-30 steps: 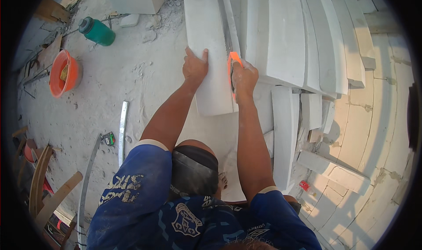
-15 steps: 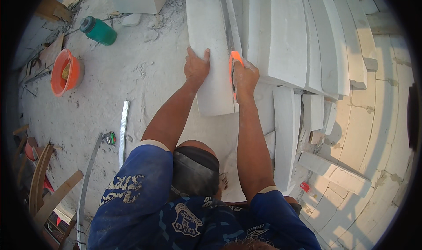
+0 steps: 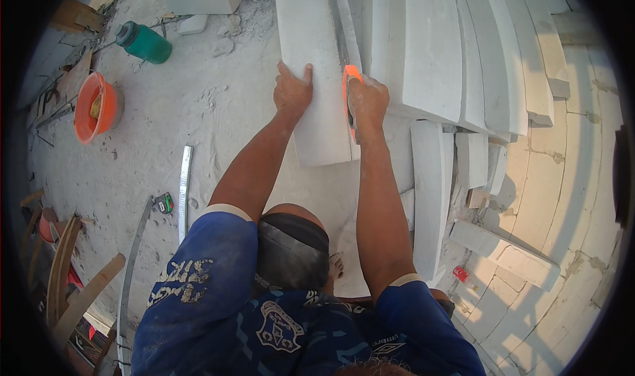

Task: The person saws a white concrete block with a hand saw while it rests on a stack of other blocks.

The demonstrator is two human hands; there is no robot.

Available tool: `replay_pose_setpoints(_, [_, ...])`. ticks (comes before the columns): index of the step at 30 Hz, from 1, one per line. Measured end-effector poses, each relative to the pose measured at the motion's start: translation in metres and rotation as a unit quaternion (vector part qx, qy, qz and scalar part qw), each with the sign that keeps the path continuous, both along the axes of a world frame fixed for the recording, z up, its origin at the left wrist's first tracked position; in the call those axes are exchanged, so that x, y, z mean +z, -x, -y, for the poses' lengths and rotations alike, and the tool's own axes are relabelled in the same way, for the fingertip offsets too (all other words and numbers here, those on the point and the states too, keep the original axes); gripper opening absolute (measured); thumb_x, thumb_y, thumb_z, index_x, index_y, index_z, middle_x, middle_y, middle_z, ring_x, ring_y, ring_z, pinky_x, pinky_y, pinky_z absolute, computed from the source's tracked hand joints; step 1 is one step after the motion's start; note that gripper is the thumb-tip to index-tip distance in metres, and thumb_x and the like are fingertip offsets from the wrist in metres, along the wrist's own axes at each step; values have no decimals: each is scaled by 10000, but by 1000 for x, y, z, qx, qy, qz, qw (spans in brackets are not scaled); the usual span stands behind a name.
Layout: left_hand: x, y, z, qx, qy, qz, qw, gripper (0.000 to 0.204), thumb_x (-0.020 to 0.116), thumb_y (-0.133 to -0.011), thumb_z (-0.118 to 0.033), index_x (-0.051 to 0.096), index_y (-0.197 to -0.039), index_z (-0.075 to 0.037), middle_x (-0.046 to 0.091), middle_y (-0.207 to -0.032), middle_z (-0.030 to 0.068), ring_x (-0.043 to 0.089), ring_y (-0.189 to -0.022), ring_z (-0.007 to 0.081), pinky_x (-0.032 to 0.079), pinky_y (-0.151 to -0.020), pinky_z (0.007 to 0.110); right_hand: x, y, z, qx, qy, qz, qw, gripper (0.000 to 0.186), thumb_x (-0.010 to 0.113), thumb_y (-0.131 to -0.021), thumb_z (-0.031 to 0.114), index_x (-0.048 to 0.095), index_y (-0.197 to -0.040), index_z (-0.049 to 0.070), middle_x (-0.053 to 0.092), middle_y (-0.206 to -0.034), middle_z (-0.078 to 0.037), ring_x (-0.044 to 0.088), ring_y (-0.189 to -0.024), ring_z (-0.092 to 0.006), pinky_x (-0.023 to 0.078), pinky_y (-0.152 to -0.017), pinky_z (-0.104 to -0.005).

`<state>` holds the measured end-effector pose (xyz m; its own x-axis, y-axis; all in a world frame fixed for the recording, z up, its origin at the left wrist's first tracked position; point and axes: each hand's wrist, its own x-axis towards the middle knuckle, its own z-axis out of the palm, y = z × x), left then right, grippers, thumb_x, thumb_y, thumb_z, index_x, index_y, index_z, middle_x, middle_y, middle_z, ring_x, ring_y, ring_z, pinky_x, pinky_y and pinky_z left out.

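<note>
A building site: pale blocks (image 3: pixel 433 52) stood in a row at upper right, jointed blockwork (image 3: pixel 582 151) ran down the right, and rubble (image 3: pixel 223 46) littered the dusty floor (image 3: pixel 145 164).

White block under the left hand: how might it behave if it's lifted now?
The white block is probably stiff, given its flat, sharp-edged face. The narrow strip along its right could break away, since the orange-handled saw runs lengthwise between it and the wider part.

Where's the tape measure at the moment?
In the head view, the tape measure lies on the dusty ground at left, between the upper end of the thin grey strip and the silver bar.
</note>
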<state>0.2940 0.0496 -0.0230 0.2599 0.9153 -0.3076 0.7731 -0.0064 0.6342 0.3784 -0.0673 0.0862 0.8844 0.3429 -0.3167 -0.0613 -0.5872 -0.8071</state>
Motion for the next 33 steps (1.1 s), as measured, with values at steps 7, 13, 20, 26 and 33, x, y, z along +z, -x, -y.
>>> replay_pose_setpoints(7, [0, -4, 0, -1, -11, -1, 1000, 901, 606, -958, -625, 318, -1524, 14, 642, -1259, 331, 645, -1180, 492, 509, -1026, 532, -7, -5, 1, -3, -23, -17, 1000, 288, 612, -916, 191, 738, -991, -57, 685, -786, -146, 635, -726, -244, 507, -740, -393])
replay_pose_setpoints(13, [-6, 4, -3, -8, -1, -4, 1000, 936, 595, -955, -631, 281, -1555, 15, 614, -1285, 312, 657, -1160, 456, 523, -1011, 503, -6, 1, -1, -3, -25, -37, 999, 264, 635, -899, 205, 646, -779, -30, 592, -713, -75, 523, -652, -192, 455, -656, -379])
replay_pose_setpoints(20, [-5, 7, -5, -13, 11, -13, 1000, 932, 575, -962, -639, 282, -1557, 16, 601, -1302, 293, 659, -1158, 437, 525, -1005, 485, -13, 0, 3, 12, -52, -42, 998, 252, 625, -890, 191, 636, -769, -30, 515, -635, -10, 416, -557, -135, 373, -546, -338])
replay_pose_setpoints(26, [-4, 9, -4, -18, 16, -7, 1000, 930, 574, -964, -636, 283, -1559, 17, 595, -1312, 290, 660, -1164, 424, 527, -1000, 477, -19, 1, 6, 9, -61, -61, 996, 277, 646, -891, 186, 698, -906, -86, 562, -682, -8, 461, -591, -115, 399, -563, -321])
replay_pose_setpoints(33, [-8, 9, -4, -14, 24, 22, 999, 931, 582, -962, -629, 287, -1557, 23, 590, -1323, 301, 661, -1162, 433, 532, -996, 479, -29, 5, 16, -5, -53, -49, 997, 350, 648, -901, 195, 725, -1056, -109, 633, -775, -43, 535, -676, -135, 475, -686, -317])
